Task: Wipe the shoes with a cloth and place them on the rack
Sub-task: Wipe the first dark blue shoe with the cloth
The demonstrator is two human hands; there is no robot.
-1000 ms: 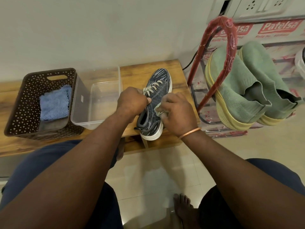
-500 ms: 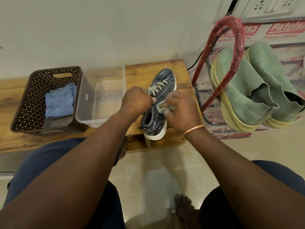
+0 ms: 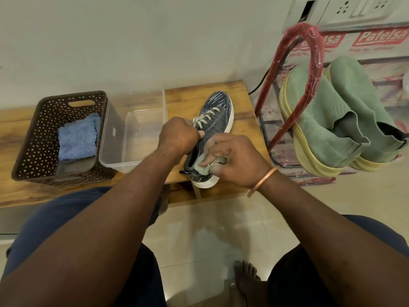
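Dark blue sneaker [image 3: 218, 114] sits at the right end of a wooden bench [image 3: 242, 107] (white wall [image 3: 155, 45] behind, tiled floor [image 3: 199, 229] below); left hand [image 3: 177, 135] grips its laced top, right hand [image 3: 234, 160] clutches a green cloth [image 3: 202, 166] against its collar.

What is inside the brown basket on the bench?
A folded blue cloth lies in the brown basket, toward its right wall. Anything under the cloth is covered.
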